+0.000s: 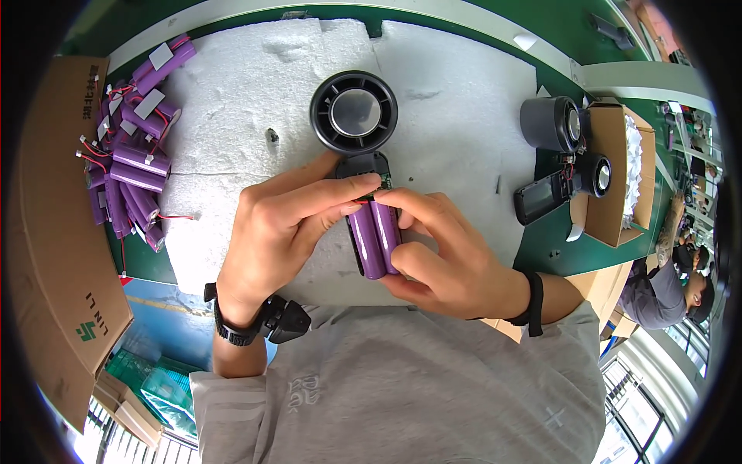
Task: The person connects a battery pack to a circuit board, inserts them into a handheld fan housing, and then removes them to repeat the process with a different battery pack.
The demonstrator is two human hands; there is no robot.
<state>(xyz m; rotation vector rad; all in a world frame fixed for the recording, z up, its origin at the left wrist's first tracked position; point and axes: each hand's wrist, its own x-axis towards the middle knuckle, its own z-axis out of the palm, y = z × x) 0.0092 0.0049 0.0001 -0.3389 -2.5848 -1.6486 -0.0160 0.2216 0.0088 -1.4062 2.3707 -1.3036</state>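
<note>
A black handheld fan (325,116) lies on the white foam sheet with its round head away from me and its handle opened toward me. Two purple cells form a battery pack (369,243) in the handle. At its upper end shows a small green circuit board (385,182), partly under fingers. My left hand (263,220) is closed, thumb and index fingertips at a short red wire (361,203) beside the board. My right hand (456,259) curls round the battery pack's right side, index fingertip near the board. The wire's end is hidden.
White foam (239,93) covers the green bench. At left lie many-wired purple battery packs (139,166) beside a large cardboard box (58,232). At right sit another fan head (550,124), an opened fan handle (539,199) and a small carton (610,185). A person (665,294) is far right.
</note>
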